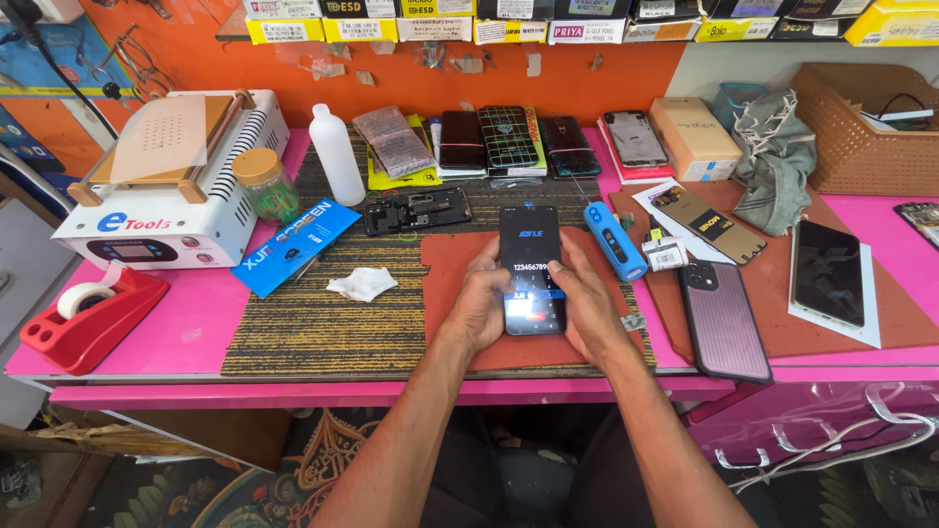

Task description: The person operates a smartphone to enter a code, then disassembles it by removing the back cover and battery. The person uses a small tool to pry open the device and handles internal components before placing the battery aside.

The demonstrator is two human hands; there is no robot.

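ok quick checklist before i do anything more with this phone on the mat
1. Phone flat on the red mat: ok, it lies face up on the mat.
2. Screen lit: ok, it shows digits and a bright patch low down.
3. Both hands on it: ok, left hand steadies the left edge, right hand reaches over the right edge with a fingertip on the glass.
4. Room around it: ok, the white cloth and blue tool lie apart from the phone.
5. Small part by the right hand: not ok, it lies loose close to the wrist.
6. Screen free of cracks: cannot tell, too small to judge.
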